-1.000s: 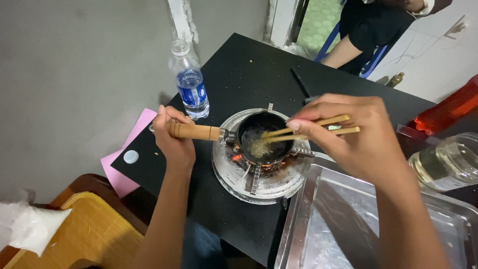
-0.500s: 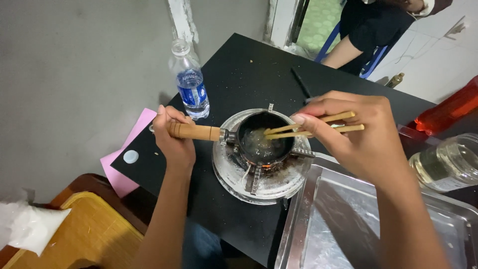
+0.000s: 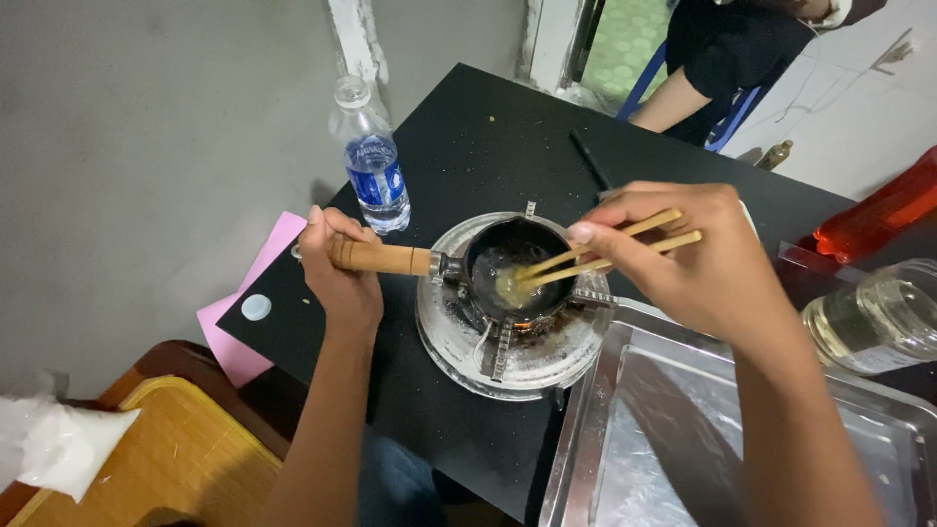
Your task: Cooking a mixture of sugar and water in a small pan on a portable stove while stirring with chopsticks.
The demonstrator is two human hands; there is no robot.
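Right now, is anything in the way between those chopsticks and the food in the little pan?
Nothing visible. The chopsticks in the right hand already reach the pale lump inside the small black pan, whose wooden handle the left hand holds.

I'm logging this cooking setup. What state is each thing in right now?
Left hand: closed around the wooden handle.
Right hand: holding chopsticks, tips in the pan.
Small black pan: on the burner, pale food inside.
Burner: orange glow under the pan.
Water bottle: upright, uncapped, partly full.
Glass jar: holds clear liquid.
Metal tray: lined with film.
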